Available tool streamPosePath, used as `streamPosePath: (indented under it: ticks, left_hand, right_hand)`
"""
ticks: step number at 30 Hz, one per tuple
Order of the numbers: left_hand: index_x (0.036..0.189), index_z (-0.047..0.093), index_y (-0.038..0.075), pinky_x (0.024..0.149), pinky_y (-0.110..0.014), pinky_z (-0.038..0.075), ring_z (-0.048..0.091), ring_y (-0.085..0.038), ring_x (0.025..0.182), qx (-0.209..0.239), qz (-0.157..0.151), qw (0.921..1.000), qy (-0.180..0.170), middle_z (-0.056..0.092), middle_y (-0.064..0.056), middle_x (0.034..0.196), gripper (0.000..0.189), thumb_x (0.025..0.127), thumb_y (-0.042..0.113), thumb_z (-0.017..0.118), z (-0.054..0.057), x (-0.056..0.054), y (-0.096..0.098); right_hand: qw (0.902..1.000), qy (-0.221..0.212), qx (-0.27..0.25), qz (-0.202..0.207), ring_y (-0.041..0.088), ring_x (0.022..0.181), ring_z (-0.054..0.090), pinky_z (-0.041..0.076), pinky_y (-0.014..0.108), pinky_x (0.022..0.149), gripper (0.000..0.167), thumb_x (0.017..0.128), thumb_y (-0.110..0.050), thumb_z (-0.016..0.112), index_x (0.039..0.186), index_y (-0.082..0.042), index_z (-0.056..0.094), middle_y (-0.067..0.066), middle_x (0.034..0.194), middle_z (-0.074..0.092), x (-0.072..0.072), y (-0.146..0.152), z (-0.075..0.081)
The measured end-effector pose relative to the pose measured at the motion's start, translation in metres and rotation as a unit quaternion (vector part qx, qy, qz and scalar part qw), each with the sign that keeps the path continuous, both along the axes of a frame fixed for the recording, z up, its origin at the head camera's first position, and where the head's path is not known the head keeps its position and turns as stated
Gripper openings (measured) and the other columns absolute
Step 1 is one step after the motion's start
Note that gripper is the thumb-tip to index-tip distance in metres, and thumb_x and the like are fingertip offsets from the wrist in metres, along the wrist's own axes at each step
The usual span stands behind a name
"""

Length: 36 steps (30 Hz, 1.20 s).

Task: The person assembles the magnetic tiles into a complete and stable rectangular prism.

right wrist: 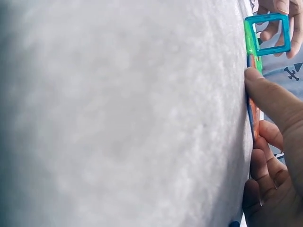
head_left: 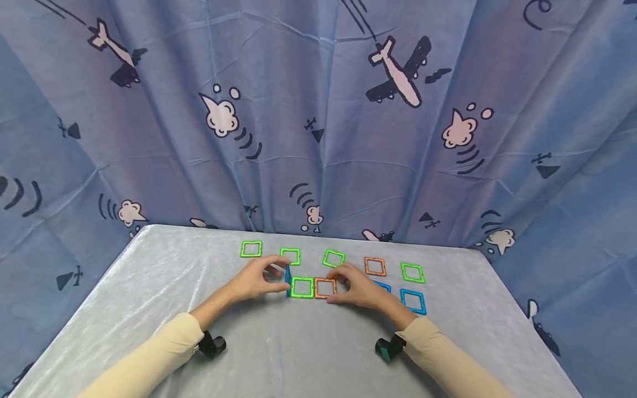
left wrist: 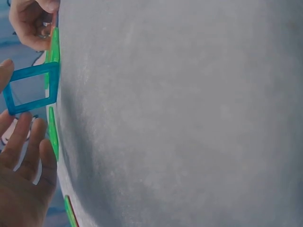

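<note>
My left hand pinches a blue square magnetic tile between thumb and fingertips. This open-framed tile stands on edge, at the left side of a green square tile lying flat. Against the green tile's right side lies an orange square tile, also flat. My right hand holds the orange tile, thumb at its near edge and fingers at its far edge. In the right wrist view the thumb covers part of it. The left wrist view shows the blue tile raised above the table surface.
Behind my hands is a loose row of flat tiles: green, green, green, orange and green. A blue tile lies right of my right hand; another blue one is partly hidden. A curtain hangs behind the table.
</note>
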<state>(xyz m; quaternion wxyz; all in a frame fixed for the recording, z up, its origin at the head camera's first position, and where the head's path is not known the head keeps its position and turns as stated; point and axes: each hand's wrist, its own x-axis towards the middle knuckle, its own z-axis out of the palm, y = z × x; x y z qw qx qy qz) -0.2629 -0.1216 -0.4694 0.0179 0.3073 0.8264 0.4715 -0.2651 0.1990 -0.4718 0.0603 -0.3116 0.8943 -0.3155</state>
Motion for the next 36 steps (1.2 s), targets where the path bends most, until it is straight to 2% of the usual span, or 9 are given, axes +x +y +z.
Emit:
streamPosePath:
  ticks: [6,16,22,26,36]
  left_hand:
    - [0.133,0.063,0.002,0.082,-0.039,0.056,0.068,-0.023,0.102,-0.004,0.005,1.0000,-0.006,0.067,-0.007,0.121,0.057,0.085,0.024,0.086,0.000,0.000,0.001]
    - [0.131,0.063,0.001,0.082,-0.040,0.057,0.068,-0.024,0.101,0.005,0.002,0.9999,-0.011,0.067,-0.006,0.121,0.056,0.085,0.021,0.086,0.000,0.000,0.003]
    - [0.131,0.063,0.002,0.082,-0.039,0.057,0.068,-0.022,0.101,-0.001,0.005,0.9999,-0.013,0.067,-0.006,0.121,0.055,0.085,0.023,0.086,0.002,-0.001,0.003]
    - [0.131,0.063,0.001,0.083,-0.038,0.056,0.067,-0.022,0.101,-0.002,0.000,0.9999,-0.015,0.067,-0.006,0.121,0.055,0.085,0.023,0.086,0.003,-0.002,0.004]
    - [0.132,0.063,0.002,0.084,-0.041,0.056,0.067,-0.025,0.103,-0.007,-0.001,0.9998,-0.020,0.066,-0.008,0.123,0.055,0.086,0.023,0.085,0.004,-0.001,0.003]
  right_hand:
    - [0.9998,-0.008,-0.020,0.001,0.020,0.101,0.056,0.048,0.041,0.089,0.054,0.084,-0.033,0.087,0.126,-0.006,0.066,0.002,0.116,0.060,0.000,0.002,0.000]
    - [0.9952,-0.002,-0.097,-0.013,0.030,0.098,0.064,0.053,0.043,0.077,0.046,0.087,-0.022,0.084,0.124,-0.001,0.067,0.014,0.116,0.065,0.006,0.031,0.013]
    - [0.9943,0.009,-0.094,-0.049,0.029,0.093,0.064,0.052,0.034,0.071,0.044,0.087,-0.022,0.084,0.123,-0.001,0.067,0.016,0.113,0.066,0.013,0.063,0.017]
    - [0.9934,-0.001,-0.093,-0.067,0.029,0.091,0.063,0.051,0.032,0.070,0.044,0.087,-0.020,0.084,0.123,0.000,0.067,0.015,0.112,0.067,0.021,0.080,0.018]
    - [0.9923,0.000,-0.092,-0.083,0.029,0.086,0.061,0.050,0.029,0.067,0.040,0.084,-0.018,0.087,0.116,-0.002,0.071,0.011,0.106,0.067,0.037,0.100,0.016]
